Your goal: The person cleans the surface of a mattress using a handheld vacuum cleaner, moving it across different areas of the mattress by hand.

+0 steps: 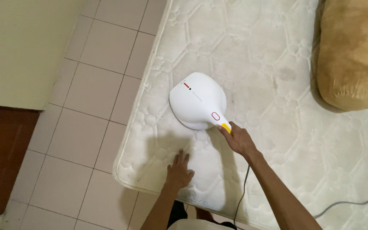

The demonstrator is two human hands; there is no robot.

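Note:
A white handheld mattress vacuum (197,101) with a rounded body and a yellow handle rests flat on a bare quilted white mattress (252,55). My right hand (238,139) grips the yellow handle behind the vacuum's body. My left hand (179,171) lies palm down on the mattress near its front corner, fingers spread, holding nothing. A grey cord (341,203) trails from under my right forearm across the mattress to the right.
A brown pillow (354,53) sits on the mattress at the upper right. Pale square floor tiles (86,123) lie to the left of the mattress edge. A cream wall (18,47) and a dark red-brown surface (1,162) are at the far left.

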